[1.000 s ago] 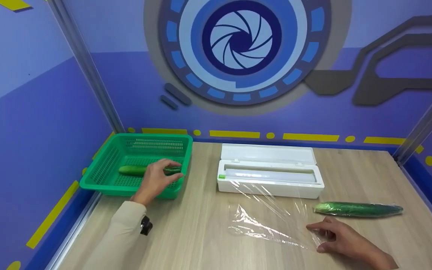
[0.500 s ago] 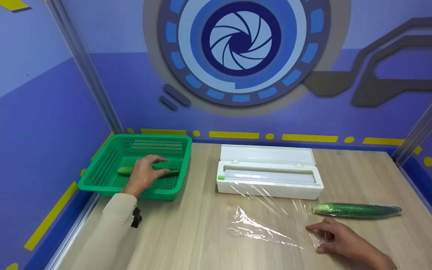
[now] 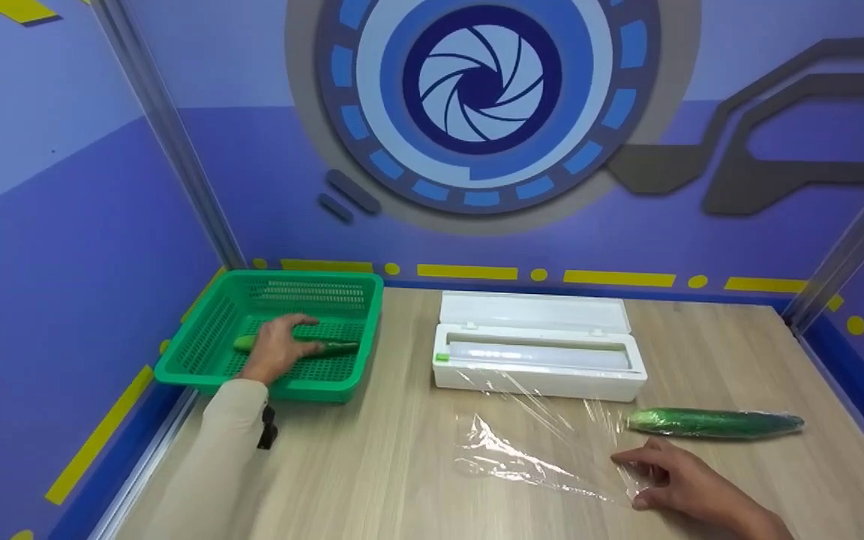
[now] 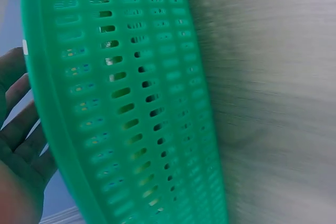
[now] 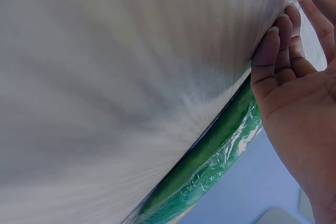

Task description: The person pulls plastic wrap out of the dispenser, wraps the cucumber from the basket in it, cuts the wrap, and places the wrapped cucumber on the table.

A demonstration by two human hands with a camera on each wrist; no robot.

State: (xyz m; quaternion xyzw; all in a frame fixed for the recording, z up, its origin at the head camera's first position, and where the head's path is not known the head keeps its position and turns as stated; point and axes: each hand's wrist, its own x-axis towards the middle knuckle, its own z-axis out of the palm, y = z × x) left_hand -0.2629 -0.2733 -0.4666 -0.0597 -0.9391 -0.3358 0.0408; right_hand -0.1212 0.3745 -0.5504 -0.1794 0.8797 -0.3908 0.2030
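The left hand (image 3: 276,349) reaches into the green perforated plastic basket (image 3: 361,300) at the left rear of the pale wood-grain worktop (image 3: 372,465) and lies over the middle of a bare dark green cucumber (image 3: 334,347) resting lengthwise on the basket floor. Its fingers (image 3: 298,321) arch over the top of the cucumber and the thumb comes along the near side, so the hand appears to be closing round it; the cucumber still lies on the basket floor. From the left wrist view only the basket's slotted side wall (image 4: 136,103) and part of the palm (image 4: 16,145) show, blurred, and the grasp itself is hidden there. The right hand (image 3: 683,480) rests on the worktop at the near right, its fingers (image 3: 631,454) spread loosely and only slightly bent, the fingertips pressing down on the right corner of a crumpled sheet of clear cling film (image 3: 522,450) that runs back to the open white plastic cling film dispenser box (image 3: 537,352) behind it. This hand grips nothing. Just beyond it, to the right of the sheet, lies a second green cucumber wrapped in clear film (image 3: 713,422), apart from the fingertips in the head view; the right wrist view shows it (image 5: 210,161) close by the bent fingers (image 5: 273,56).
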